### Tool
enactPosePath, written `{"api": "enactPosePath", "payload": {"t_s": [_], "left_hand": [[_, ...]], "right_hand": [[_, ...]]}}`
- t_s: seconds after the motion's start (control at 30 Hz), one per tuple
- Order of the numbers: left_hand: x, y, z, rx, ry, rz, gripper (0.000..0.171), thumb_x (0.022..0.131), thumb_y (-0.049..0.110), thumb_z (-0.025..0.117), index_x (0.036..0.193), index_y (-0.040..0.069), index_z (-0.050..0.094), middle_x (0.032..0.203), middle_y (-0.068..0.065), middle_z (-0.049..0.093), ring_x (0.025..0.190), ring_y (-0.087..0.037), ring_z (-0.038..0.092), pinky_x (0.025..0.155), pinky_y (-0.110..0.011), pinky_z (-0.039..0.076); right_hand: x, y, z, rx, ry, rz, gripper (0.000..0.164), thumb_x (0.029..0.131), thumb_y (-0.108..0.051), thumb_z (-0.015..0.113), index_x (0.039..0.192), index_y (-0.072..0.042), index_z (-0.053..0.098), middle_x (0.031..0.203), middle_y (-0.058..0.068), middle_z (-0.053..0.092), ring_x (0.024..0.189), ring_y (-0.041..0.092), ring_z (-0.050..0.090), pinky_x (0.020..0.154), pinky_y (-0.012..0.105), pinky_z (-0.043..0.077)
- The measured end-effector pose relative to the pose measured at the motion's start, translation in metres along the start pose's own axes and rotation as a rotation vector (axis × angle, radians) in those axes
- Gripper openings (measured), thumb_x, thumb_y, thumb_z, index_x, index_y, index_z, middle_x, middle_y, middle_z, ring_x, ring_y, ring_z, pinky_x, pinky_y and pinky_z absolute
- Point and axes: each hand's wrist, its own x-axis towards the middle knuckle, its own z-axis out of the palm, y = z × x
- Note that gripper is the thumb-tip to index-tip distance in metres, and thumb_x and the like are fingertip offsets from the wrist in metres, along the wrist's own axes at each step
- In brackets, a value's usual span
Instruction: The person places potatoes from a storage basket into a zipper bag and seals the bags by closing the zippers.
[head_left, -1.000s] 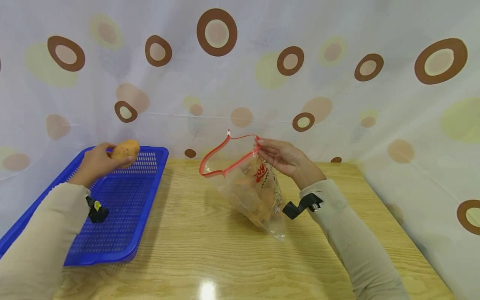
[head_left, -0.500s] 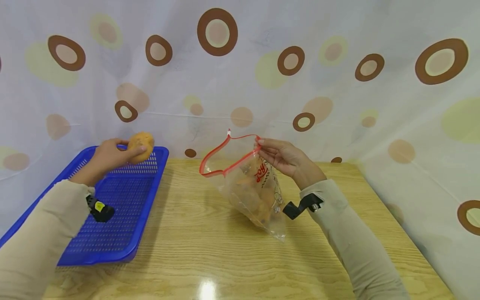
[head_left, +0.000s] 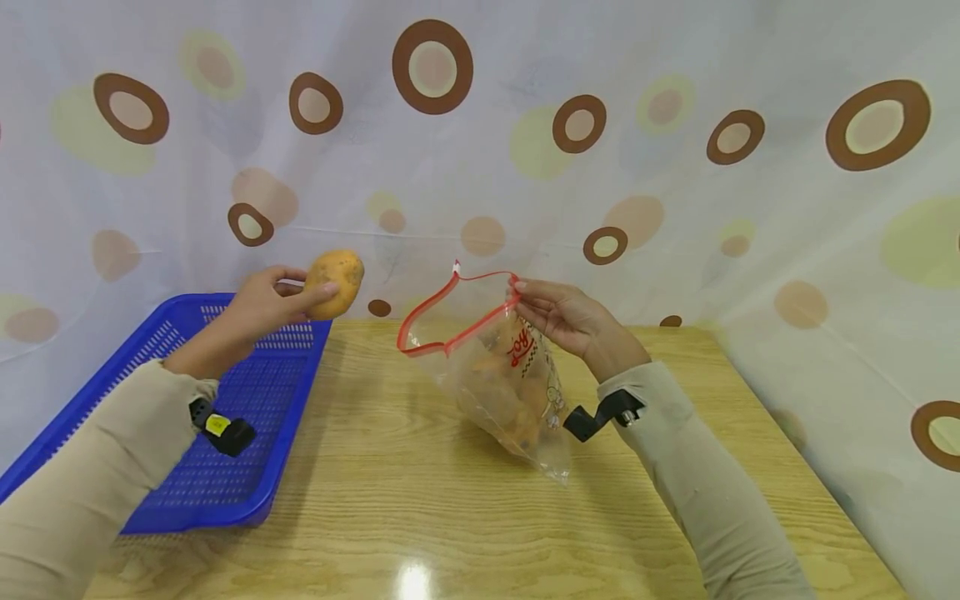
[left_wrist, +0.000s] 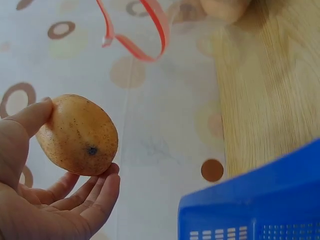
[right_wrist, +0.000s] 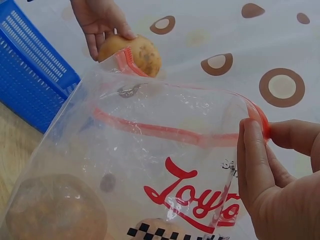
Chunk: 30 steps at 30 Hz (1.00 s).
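My left hand [head_left: 273, 304] grips a yellow-brown potato [head_left: 335, 283] between thumb and fingers, held up over the back right corner of the blue basket. In the left wrist view the potato [left_wrist: 80, 135] shows a dark spot on its skin. With thumb and fingertips my right hand [head_left: 573, 321] pinches the red rim of a clear zip bag [head_left: 487, 392], whose mouth gapes toward the left. Through the plastic, potatoes [right_wrist: 57, 210] show inside the bag, which bears red lettering. In the right wrist view, the held potato lies just beyond the bag's mouth.
A blue plastic basket [head_left: 262, 467] with slotted walls stands at the left of the wooden table [head_left: 360, 500]. A white curtain [head_left: 510, 50] with brown and green circles hangs behind the table and along its right side.
My left hand has carried the potato rightward and slightly up, from over the basket toward the bag. The right hand and the bag have stayed in place.
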Motion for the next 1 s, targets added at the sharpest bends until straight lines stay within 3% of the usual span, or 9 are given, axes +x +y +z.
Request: {"api": "enactPosePath", "payload": {"t_s": [0.2, 0.4, 0.67, 1.0], "left_hand": [[-0.002, 0.015, 0.015, -0.078, -0.062, 0.02, 0.08, 0.09, 0.049, 0.061, 0.145, 0.0, 0.03, 0.14, -0.024, 0.045, 0.119, -0.034, 0.053, 0.102, -0.044, 0.043], [0.0, 0.029, 0.033, -0.138, -0.111, 0.05, 0.073, 0.09, 0.042, 0.064, 0.143, 0.0, 0.034, 0.138, -0.023, 0.047, 0.122, -0.034, 0.051, 0.105, -0.046, 0.04], [0.002, 0.04, 0.058, -0.085, -0.17, 0.084, 0.063, 0.09, 0.043, 0.065, 0.135, 0.003, 0.045, 0.128, -0.02, 0.055, 0.117, -0.033, 0.052, 0.098, -0.046, 0.044], [0.01, 0.047, 0.083, 0.031, -0.131, 0.136, 0.058, 0.086, 0.043, 0.069, 0.129, 0.007, 0.053, 0.124, -0.016, 0.058, 0.115, -0.03, 0.054, 0.091, -0.045, 0.049]], "right_hand": [[-0.001, -0.001, 0.0, -0.001, 0.002, -0.008, 0.017, 0.096, 0.001, 0.052, 0.094, -0.002, 0.069, 0.087, 0.011, 0.07, 0.08, 0.017, 0.069, 0.072, 0.021, 0.057], [-0.001, 0.0, 0.0, -0.006, -0.002, -0.01, 0.017, 0.096, 0.001, 0.052, 0.094, -0.001, 0.068, 0.088, 0.01, 0.069, 0.081, 0.017, 0.069, 0.073, 0.021, 0.057], [-0.003, 0.0, 0.0, -0.024, 0.003, -0.009, 0.017, 0.096, 0.0, 0.052, 0.093, -0.002, 0.069, 0.088, 0.01, 0.07, 0.081, 0.016, 0.069, 0.073, 0.02, 0.056], [-0.003, 0.0, 0.001, -0.02, 0.012, -0.011, 0.015, 0.096, 0.001, 0.052, 0.096, -0.001, 0.067, 0.088, 0.01, 0.069, 0.081, 0.016, 0.068, 0.072, 0.02, 0.056]]}}
